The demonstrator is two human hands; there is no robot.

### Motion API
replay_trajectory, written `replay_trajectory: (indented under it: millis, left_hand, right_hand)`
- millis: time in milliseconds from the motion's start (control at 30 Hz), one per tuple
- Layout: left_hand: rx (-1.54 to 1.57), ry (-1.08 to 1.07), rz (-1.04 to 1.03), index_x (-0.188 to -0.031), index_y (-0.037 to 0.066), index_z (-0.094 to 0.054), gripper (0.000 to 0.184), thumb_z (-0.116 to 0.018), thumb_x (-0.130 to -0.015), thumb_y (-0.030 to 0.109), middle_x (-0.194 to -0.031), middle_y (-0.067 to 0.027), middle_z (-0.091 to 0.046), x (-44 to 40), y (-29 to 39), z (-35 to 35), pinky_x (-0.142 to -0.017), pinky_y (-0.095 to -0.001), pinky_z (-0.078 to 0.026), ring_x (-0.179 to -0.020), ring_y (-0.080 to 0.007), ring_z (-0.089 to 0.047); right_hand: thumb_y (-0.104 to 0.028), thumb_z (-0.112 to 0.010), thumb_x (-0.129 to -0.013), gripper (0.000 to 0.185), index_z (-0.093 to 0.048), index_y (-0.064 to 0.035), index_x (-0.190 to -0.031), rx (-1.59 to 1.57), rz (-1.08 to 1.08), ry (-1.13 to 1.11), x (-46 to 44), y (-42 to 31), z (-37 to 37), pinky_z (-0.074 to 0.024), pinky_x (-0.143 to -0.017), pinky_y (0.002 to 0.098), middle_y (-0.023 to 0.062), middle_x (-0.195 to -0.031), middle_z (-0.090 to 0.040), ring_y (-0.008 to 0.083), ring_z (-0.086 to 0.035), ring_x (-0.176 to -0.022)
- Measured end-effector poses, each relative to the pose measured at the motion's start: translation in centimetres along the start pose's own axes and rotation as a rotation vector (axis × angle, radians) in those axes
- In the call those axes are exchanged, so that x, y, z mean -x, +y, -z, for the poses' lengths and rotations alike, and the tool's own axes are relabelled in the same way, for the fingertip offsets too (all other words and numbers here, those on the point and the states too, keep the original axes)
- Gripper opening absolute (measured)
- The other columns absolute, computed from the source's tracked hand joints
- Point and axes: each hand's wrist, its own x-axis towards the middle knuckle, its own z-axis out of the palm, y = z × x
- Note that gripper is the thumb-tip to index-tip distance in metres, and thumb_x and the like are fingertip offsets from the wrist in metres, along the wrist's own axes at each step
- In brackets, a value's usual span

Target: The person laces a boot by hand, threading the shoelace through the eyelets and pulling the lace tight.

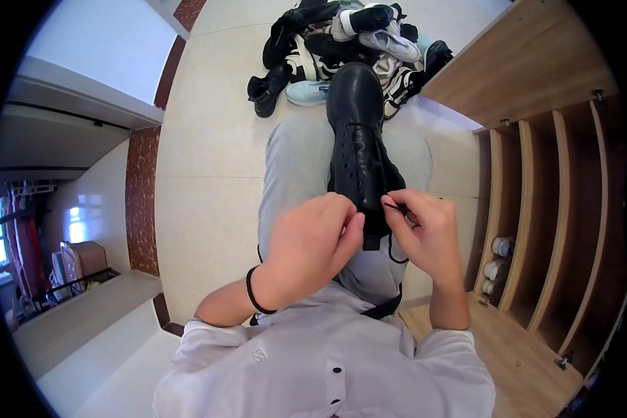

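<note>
A black lace-up boot (356, 104) lies across my lap, its toe pointing away from me and its shaft toward my body. Bare eyelets run along the left side of its opening. My left hand (313, 235) is closed at the left edge of the shaft, fingers curled against it; the fingertips are partly hidden. On the other side, my right hand (426, 230) pinches a black shoelace (395, 205) between thumb and forefinger, beside the upper eyelets. A loop of dark lace hangs below that hand.
A heap of mixed shoes (341, 45) lies on the tiled floor beyond my knees. To the right stands an open wooden shoe cabinet (529, 223) with several pale shoes (496, 268) low inside. A ledge with a rack (83, 282) is at the left.
</note>
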Motion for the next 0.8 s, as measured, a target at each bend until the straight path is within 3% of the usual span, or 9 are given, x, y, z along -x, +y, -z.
replay_trajectory:
  millis: [67,300,367,500,600,800]
  left_hand:
    - [-0.077,0.018,-0.029,-0.086,0.004,-0.058,0.008,-0.065,-0.089,0.007,-0.069,-0.0095,-0.058,0.6,0.3,-0.3,-0.052,-0.0354,-0.043,-0.057,-0.0256,-0.056]
    - [-0.115,-0.056,0.005,-0.090,0.005,-0.061,0.009,-0.068,-0.088,0.010,-0.070,-0.0086,-0.061,2.2,0.6,-1.5,-0.051,-0.0365,-0.044,-0.057,-0.0260,-0.060]
    - [-0.125,-0.046,-0.022,-0.091,0.005,-0.062,0.009,-0.068,-0.088,0.011,-0.071,-0.0087,-0.062,2.4,1.1,-1.8,-0.050,-0.0366,-0.044,-0.057,-0.0259,-0.061]
    - [-0.081,-0.034,-0.042,-0.091,0.005,-0.062,0.010,-0.070,-0.087,0.010,-0.070,-0.0078,-0.062,1.4,1.5,-1.4,-0.049,-0.0351,-0.044,-0.056,-0.0250,-0.060]
    - [-0.043,0.034,-0.045,-0.091,0.005,-0.062,0.010,-0.070,-0.086,0.008,-0.070,-0.0069,-0.062,0.4,2.7,-1.0,-0.049,-0.0337,-0.044,-0.056,-0.0238,-0.060]
    - [0.001,0.097,-0.160,-0.087,0.007,-0.061,0.009,-0.070,-0.086,0.010,-0.069,-0.0050,-0.060,-0.8,3.1,-2.3,-0.047,-0.0336,-0.043,-0.056,-0.0216,-0.059]
  right_hand:
    - [-0.005,-0.073,-0.080,0.010,-0.068,-0.0026,-0.089,-0.006,-0.021,-0.009,0.1,0.1,-0.1,-0.0450,-0.048,0.0287,0.0095,-0.076,-0.069,0.0196,-0.060,-0.052]
    - [-0.008,-0.072,-0.083,0.012,-0.066,0.0000,-0.089,0.013,-0.031,0.049,-1.3,-1.2,0.9,-0.0425,-0.049,0.0290,0.0113,-0.074,-0.067,0.0182,-0.057,-0.053]
    - [-0.007,-0.068,-0.086,0.011,-0.066,0.0017,-0.092,-0.064,-0.122,0.046,-1.3,-0.8,1.4,-0.0421,-0.053,0.0283,0.0113,-0.076,-0.065,0.0159,-0.055,-0.059]
    - [-0.004,-0.055,-0.092,0.015,-0.065,0.0028,-0.101,-0.225,-0.086,0.012,-2.5,1.1,2.1,-0.0434,-0.062,0.0273,0.0089,-0.083,-0.065,0.0144,-0.055,-0.067]
    - [-0.002,-0.054,-0.093,0.015,-0.066,0.0023,-0.102,-0.230,-0.056,0.112,-4.2,0.4,1.3,-0.0441,-0.063,0.0256,0.0075,-0.083,-0.066,0.0126,-0.055,-0.068]
    - [-0.003,-0.057,-0.095,0.014,-0.066,0.0010,-0.105,-0.267,-0.111,0.071,-5.7,0.4,1.1,-0.0457,-0.065,0.0236,0.0080,-0.085,-0.068,0.0108,-0.058,-0.069]
